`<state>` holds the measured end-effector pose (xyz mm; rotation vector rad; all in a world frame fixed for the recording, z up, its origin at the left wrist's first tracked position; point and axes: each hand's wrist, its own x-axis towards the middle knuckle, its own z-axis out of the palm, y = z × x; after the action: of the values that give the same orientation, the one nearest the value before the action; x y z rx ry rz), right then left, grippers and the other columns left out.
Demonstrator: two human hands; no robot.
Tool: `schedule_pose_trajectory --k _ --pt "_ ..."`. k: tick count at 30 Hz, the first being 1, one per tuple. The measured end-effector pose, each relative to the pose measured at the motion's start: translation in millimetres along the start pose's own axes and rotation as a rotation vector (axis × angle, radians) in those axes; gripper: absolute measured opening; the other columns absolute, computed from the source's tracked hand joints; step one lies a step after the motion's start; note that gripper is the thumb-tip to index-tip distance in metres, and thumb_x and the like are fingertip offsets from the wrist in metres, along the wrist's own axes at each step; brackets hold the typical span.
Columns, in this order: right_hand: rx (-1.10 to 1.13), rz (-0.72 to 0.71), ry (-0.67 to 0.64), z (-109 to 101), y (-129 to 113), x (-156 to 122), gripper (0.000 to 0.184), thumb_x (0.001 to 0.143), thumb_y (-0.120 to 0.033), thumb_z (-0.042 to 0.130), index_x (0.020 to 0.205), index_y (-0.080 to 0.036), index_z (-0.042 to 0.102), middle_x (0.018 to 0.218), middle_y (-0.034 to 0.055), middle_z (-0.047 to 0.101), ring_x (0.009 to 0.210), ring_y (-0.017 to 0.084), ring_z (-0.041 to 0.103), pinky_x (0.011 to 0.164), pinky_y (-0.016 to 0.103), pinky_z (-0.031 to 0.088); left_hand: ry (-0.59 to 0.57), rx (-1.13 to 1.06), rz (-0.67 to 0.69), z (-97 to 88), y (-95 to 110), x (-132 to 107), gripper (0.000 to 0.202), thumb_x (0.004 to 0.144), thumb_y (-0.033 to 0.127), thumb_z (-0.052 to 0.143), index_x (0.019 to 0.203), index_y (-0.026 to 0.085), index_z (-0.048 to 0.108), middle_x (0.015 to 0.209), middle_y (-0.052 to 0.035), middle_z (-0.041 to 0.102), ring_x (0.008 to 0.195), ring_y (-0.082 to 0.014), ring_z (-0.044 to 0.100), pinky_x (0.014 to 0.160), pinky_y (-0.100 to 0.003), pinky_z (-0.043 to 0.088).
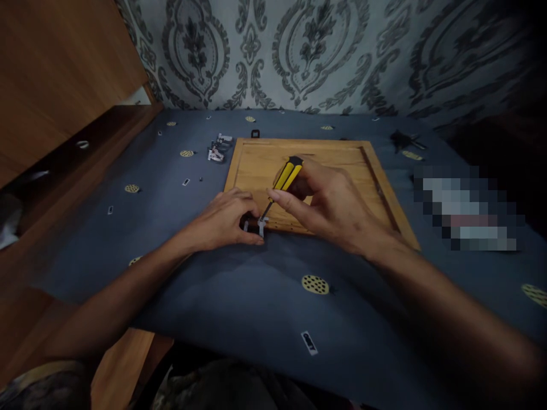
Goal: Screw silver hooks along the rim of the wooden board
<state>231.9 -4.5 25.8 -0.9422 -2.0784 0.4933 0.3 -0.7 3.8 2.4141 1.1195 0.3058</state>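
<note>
A wooden cabinet door panel [342, 156] lies flat on a blue patterned cloth. My right hand [331, 208] is closed around a yellow and black screwdriver [287, 175], whose tip points down at a small metal hinge [261, 225] at the panel's near left corner. My left hand [226, 219] has its fingers curled and pinched on that hinge, steadying it against the panel's edge.
Several spare metal hinges [219, 148] lie on the cloth behind the panel's left corner. A dark tool [404, 140] rests at the back right. A blurred patch [468, 213] sits to the right. Wooden furniture [55, 74] stands at left, patterned wallpaper [307, 51] behind.
</note>
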Motion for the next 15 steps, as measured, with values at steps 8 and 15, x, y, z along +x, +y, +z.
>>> schedule_pose_trajectory --k 8,15 --pt "-0.009 -0.019 -0.028 -1.2 3.0 1.8 0.056 0.1 -0.081 0.063 0.086 -0.028 0.053 0.073 -0.0001 0.063 0.064 0.019 0.058 0.06 0.036 0.041 -0.004 0.0 -0.004 0.0 1.0 0.1 0.034 0.085 0.042 0.094 0.098 0.022 0.07 0.107 -0.0039 0.074 0.116 -0.0308 0.067 0.1 -0.043 0.047" --pt "-0.021 -0.01 -0.004 2.5 5.3 0.4 0.051 0.101 -0.075 0.066 0.087 -0.028 0.056 0.075 0.0002 0.065 0.064 0.019 0.058 0.059 0.037 0.041 0.009 -0.001 -0.004 -0.2 -0.3 -0.1 0.033 0.086 0.046 0.092 0.097 0.022 0.072 0.108 -0.0036 0.073 0.112 -0.0293 0.065 0.099 -0.042 0.048"
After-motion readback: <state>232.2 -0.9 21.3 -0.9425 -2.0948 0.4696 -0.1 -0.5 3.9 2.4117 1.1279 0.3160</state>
